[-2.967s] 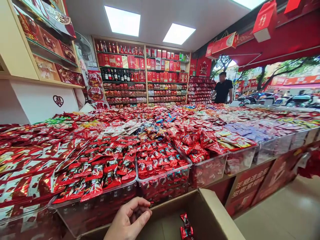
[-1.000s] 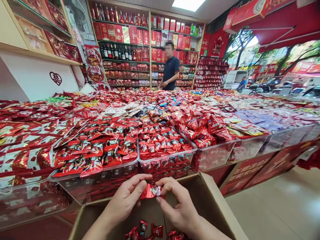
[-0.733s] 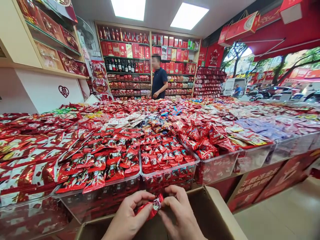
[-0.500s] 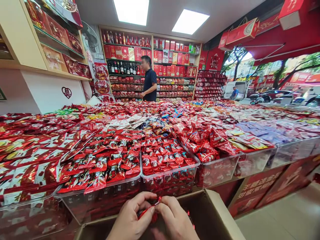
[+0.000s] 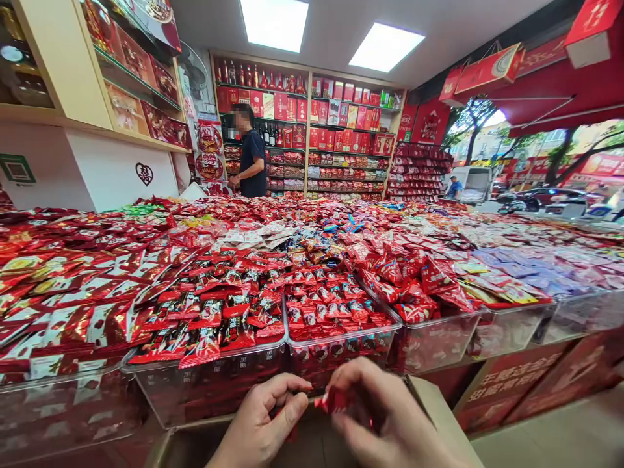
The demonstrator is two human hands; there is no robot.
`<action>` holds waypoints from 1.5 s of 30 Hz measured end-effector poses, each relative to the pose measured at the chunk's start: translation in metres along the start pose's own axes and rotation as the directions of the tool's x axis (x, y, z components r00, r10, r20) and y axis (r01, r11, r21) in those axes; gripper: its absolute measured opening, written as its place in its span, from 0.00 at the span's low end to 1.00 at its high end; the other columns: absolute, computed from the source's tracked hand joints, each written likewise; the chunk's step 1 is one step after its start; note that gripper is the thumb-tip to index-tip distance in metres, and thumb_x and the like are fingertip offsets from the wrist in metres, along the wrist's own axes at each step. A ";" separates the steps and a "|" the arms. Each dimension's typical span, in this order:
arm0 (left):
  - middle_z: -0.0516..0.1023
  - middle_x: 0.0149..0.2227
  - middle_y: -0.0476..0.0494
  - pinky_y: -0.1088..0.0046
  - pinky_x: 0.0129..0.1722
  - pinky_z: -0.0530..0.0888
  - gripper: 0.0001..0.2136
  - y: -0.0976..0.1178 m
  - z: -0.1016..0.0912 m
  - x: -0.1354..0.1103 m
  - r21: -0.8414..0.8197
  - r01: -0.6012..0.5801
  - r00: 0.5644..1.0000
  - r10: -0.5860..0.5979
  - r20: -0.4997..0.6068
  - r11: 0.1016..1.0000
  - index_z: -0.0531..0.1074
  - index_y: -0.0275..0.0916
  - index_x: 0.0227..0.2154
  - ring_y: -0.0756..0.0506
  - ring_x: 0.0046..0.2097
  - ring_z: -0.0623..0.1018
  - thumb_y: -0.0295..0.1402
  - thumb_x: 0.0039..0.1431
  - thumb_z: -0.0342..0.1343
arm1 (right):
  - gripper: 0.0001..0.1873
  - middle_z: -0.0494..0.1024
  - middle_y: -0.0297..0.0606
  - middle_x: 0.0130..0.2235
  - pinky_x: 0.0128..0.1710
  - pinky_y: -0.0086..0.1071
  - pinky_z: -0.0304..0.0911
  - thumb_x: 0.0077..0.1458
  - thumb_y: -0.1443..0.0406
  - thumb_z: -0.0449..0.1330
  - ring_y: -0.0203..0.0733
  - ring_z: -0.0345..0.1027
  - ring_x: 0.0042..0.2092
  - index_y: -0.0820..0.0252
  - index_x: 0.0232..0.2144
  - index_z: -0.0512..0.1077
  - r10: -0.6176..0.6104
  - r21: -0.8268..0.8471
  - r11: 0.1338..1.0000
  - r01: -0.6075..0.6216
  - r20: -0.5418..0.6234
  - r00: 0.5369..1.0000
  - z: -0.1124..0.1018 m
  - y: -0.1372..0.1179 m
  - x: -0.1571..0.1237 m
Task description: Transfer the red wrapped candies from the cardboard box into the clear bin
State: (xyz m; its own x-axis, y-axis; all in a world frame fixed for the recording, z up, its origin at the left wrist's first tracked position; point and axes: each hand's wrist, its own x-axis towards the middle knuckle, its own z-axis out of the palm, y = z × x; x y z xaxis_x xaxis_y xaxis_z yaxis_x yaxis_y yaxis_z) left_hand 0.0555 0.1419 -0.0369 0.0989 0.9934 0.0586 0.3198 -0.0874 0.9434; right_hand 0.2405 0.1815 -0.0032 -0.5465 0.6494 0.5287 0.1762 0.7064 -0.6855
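Observation:
Above a cardboard box [image 5: 441,413] my two hands are a little apart. My right hand [image 5: 385,416], slightly blurred, grips a small red wrapped candy [image 5: 336,400] between thumb and fingers. My left hand [image 5: 263,416] is curled with thumb and forefinger close together, and bits of red wrapper [image 5: 291,434] show under it. Its fingers hide most of that wrapper. Just beyond the hands stands a clear plastic bin [image 5: 344,339] heaped with small red wrapped candies [image 5: 331,302].
Left of that bin is another clear bin [image 5: 205,367] of red and black packets [image 5: 209,312]. More bins [image 5: 439,344] run along to the right. A person [image 5: 251,156] in a dark shirt stands behind the display, before shelves [image 5: 308,130] of boxes and bottles.
My hands have moved apart, the right one going right with a red candy. The person at the back has moved left, and the view has turned slightly left.

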 end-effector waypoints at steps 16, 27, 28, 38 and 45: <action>0.63 0.19 0.53 0.76 0.22 0.66 0.14 -0.005 0.002 -0.001 0.004 0.013 0.999 -0.013 -0.042 1.000 0.70 0.37 0.35 0.52 0.21 0.67 0.42 0.52 0.51 | 0.06 0.68 0.36 0.26 0.28 0.27 0.52 0.40 0.77 0.55 0.35 0.58 0.29 0.64 0.22 0.65 -0.110 -0.617 0.712 0.336 0.374 0.921 -0.024 0.065 0.160; 0.64 0.19 0.54 0.76 0.23 0.67 0.12 -0.004 0.001 -0.001 0.014 0.011 1.000 -0.010 -0.022 1.000 0.70 0.38 0.35 0.52 0.21 0.67 0.40 0.51 0.52 | 0.13 0.73 0.42 0.32 0.38 0.30 0.55 0.43 0.79 0.52 0.40 0.64 0.37 0.65 0.29 0.72 -0.102 -0.622 0.660 0.422 0.482 0.870 -0.028 0.067 0.160; 0.64 0.19 0.54 0.76 0.23 0.67 0.12 -0.004 0.001 -0.001 0.018 0.010 1.000 -0.010 -0.022 1.000 0.70 0.38 0.35 0.52 0.21 0.67 0.40 0.51 0.52 | 0.13 0.74 0.43 0.33 0.39 0.31 0.55 0.45 0.78 0.51 0.40 0.64 0.38 0.65 0.31 0.72 -0.103 -0.625 0.665 0.409 0.466 0.879 -0.026 0.065 0.162; 0.64 0.19 0.54 0.76 0.22 0.66 0.13 -0.006 0.002 -0.001 -0.004 0.024 1.000 -0.024 -0.008 1.000 0.69 0.38 0.35 0.52 0.21 0.67 0.41 0.52 0.51 | 0.15 0.77 0.39 0.35 0.40 0.29 0.59 0.47 0.74 0.52 0.41 0.69 0.39 0.60 0.35 0.75 -0.023 -0.593 0.741 0.315 0.447 0.894 0.000 0.053 0.174; 0.65 0.19 0.53 0.76 0.23 0.65 0.13 -0.004 0.001 -0.001 0.013 0.018 1.000 -0.018 -0.005 1.000 0.69 0.37 0.35 0.52 0.21 0.67 0.41 0.52 0.51 | 0.16 0.77 0.36 0.36 0.38 0.26 0.60 0.45 0.74 0.53 0.38 0.69 0.38 0.59 0.35 0.75 0.023 -0.567 0.783 0.256 0.438 0.899 0.003 0.051 0.177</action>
State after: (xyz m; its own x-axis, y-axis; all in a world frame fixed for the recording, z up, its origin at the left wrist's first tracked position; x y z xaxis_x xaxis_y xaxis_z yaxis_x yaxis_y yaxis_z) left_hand 0.0556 0.1415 -0.0409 0.0884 0.9951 0.0437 0.3335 -0.0709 0.9401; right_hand 0.1503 0.3318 0.0535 -0.8456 0.4765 0.2408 0.4618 0.8791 -0.1177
